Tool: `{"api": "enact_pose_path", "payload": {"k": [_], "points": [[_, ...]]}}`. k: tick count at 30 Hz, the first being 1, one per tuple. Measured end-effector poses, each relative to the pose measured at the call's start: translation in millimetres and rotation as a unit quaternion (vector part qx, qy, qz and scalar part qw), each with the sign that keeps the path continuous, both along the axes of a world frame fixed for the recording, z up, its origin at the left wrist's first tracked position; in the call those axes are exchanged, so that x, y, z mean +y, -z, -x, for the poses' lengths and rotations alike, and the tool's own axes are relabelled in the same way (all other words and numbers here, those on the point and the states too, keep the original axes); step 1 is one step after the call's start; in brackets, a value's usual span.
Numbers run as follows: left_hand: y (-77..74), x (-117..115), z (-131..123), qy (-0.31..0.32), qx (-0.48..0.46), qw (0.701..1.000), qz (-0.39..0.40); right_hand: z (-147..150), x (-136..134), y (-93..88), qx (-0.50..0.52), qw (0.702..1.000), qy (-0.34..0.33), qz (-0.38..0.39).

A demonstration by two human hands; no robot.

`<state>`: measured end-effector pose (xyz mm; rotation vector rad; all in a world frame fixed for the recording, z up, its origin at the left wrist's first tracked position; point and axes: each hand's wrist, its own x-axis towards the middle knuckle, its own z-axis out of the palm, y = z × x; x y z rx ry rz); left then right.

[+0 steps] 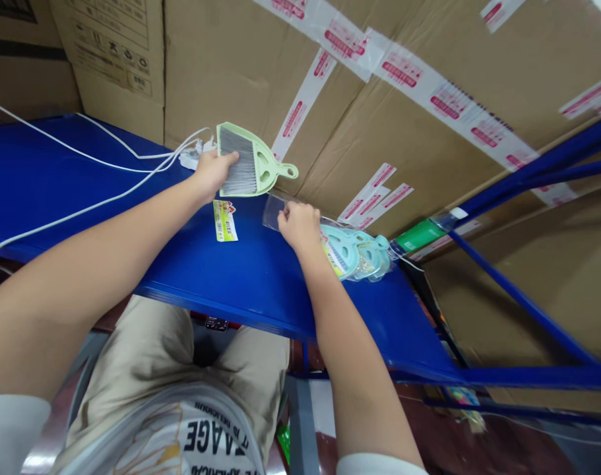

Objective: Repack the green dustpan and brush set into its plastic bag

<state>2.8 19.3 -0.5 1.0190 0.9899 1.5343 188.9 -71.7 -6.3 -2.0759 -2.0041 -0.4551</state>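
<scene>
My left hand (215, 173) grips a pale green dustpan (266, 173) with a grey-bristled brush (237, 161) nested in it. The set is held up over the blue shelf, its handle pointing right. Below it a yellow and white printed card (225, 220) lies on the shelf. My right hand (300, 224) is closed at a clear plastic bag (275, 212), with the fingers curled and partly hidden. Just right of that hand lie several light blue dustpan sets (362, 254) in clear wrapping.
The blue metal shelf (260, 277) holds white cables and a power strip (191, 158) at the left. Large taped cardboard boxes (221, 72) stand along its back. A bottle with a green label (421, 235) lies at the right, near the blue frame bars (522, 290).
</scene>
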Motion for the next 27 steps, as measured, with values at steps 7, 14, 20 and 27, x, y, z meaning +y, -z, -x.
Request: {"api": "enact_pose_path", "payload": {"k": [7, 14, 20, 27], "points": [[-13.8, -12.8, -0.9, 0.031, 0.017, 0.999, 0.032, -23.6, 9.5, 4.6, 0.126, 0.988, 0.007, -0.090], [-18.2, -24.6, -5.3, 0.046, 0.074, 0.996, 0.026, -33.8, 18.6, 13.9, 0.158, 0.973, 0.007, -0.169], [-15.9, -27.7, -9.0, 0.061, 0.072, 0.996, 0.000, -26.7, 14.8, 10.5, 0.136, 0.980, -0.057, -0.135], [-17.9, -32.1, -12.4, 0.077, 0.066, 0.995, -0.013, -22.6, 15.9, 14.9, 0.102, 0.974, -0.148, -0.135]]}}
